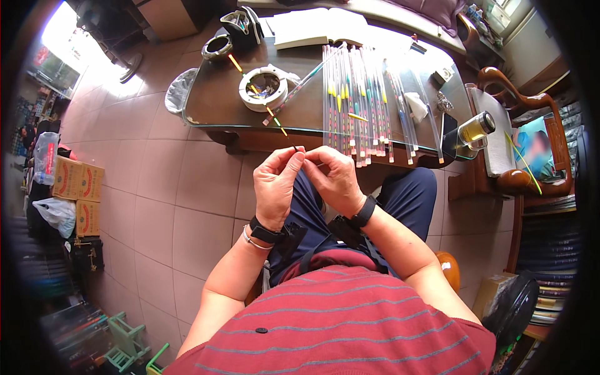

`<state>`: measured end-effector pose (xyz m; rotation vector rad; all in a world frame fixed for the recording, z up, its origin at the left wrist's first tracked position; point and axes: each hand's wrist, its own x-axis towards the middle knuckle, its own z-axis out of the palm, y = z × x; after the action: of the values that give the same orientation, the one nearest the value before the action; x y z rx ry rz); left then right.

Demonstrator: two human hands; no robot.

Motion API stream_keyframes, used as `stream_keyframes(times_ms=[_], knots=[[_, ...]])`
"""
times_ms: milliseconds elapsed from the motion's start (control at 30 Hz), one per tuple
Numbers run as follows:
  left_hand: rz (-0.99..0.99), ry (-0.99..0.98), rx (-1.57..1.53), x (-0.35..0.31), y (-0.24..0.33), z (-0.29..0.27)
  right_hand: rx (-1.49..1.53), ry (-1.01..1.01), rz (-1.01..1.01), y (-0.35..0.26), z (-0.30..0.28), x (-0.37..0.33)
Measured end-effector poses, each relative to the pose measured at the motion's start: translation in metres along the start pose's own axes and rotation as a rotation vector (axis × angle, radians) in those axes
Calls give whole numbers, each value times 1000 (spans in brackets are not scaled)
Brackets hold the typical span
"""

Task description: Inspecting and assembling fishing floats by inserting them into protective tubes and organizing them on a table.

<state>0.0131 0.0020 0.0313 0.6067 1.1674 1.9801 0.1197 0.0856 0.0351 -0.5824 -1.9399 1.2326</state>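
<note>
A slim fishing float [245, 76], banded orange, yellow and black along its thin tip, slants from above the table down to my fingers. My left hand [277, 181] pinches its dark lower end between thumb and forefinger. Against those fingertips, my right hand [334, 177] is closed in a pinch too; what lies between its fingers is hidden. Both hands are over my lap, just short of the table edge. Beyond them, several clear tubes [329, 119] with colourful floats inside lie side by side on the dark table [219, 103].
Behind the float stands a round white container [273, 103] with small items. An open book [312, 30] and a dark pouch [240, 24] lie farther back. A glass bottle [476, 128] is at the table's right end, near a wooden chair [534, 100]. Cardboard boxes [78, 181] stand left.
</note>
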Motion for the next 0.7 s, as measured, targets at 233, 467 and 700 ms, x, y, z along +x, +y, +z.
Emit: stream_keyframes(times_ms=[233,467,700], knots=[[-22,-43,85,3,-3,2,44,40,64,2,-3,-7],[-115,-55,63,7,-16,7,77,67,98,12,-14,-15],[-375,27,-64,16,-57,5,-175,116,56,35,-26,-26]])
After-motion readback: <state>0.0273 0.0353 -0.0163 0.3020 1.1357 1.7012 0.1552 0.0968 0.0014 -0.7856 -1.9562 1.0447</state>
